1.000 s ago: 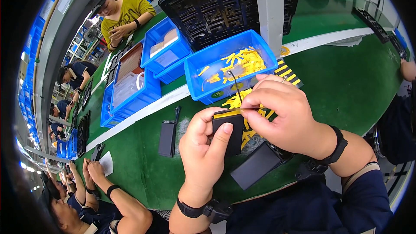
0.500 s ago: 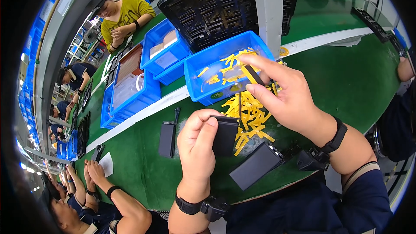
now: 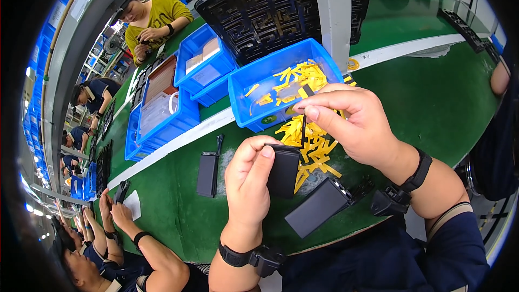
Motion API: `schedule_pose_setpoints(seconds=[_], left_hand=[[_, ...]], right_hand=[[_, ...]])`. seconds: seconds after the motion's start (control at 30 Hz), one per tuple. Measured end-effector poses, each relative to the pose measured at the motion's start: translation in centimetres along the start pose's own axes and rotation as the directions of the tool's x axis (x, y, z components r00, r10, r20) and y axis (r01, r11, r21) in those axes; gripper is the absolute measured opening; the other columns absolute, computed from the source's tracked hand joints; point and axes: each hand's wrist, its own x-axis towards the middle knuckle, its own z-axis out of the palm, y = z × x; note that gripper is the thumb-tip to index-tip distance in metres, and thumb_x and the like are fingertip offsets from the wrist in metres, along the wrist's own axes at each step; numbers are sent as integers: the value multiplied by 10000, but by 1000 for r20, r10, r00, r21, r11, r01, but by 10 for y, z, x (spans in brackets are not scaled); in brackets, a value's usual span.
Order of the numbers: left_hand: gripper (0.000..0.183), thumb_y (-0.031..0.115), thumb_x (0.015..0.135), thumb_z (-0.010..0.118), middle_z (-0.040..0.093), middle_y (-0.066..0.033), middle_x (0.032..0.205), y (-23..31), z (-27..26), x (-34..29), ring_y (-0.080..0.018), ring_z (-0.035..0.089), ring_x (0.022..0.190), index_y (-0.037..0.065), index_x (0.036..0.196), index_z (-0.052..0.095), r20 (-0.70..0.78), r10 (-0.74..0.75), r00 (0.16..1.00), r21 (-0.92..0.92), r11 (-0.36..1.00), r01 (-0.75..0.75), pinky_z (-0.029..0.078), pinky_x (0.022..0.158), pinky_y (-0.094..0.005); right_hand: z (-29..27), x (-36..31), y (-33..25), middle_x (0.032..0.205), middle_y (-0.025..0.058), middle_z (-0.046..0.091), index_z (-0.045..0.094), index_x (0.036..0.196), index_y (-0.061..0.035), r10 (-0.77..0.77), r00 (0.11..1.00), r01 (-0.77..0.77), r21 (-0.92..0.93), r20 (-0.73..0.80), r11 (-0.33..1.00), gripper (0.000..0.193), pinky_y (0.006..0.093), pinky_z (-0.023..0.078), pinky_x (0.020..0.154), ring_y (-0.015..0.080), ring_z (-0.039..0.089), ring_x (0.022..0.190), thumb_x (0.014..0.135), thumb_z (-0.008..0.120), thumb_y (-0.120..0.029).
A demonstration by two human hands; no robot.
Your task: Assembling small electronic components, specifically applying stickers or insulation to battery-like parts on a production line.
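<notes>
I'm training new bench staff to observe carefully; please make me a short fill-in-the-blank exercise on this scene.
1. The hand gripping a flat black block is the wearer's ____ one.
2. The loose strips piled on the green table are coloured ____.
3. The bin just beyond that pile is coloured ____.
4. The large patterned tray standing behind the bin is coloured ____.

Missing words: left; yellow; blue; black.
</notes>
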Motion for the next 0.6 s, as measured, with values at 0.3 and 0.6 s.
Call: schedule_pose_setpoints(seconds=[0.3,0.6], left_hand=[[154,108,930,483,601,-16,876,-7,1,2,-50,531,780,-3,990,571,24,-29,999,-67,997,31,424,705,-189],[175,98,919,473,583,10,752,-7,-51,31,-52,504,636,15,967,620,-164,4,987,418,906,65,412,581,-212]], right_hand=[[1,-1,-2,747,114,635,635,820,38,66,998,-66,3,7,998,141,291,468,624,184,609,678,836,578,-90],[-3,-4,17,785,133,618,626,904,19,-60,998,67,-215,37,974,131,328,470,638,239,599,672,842,527,-41]])
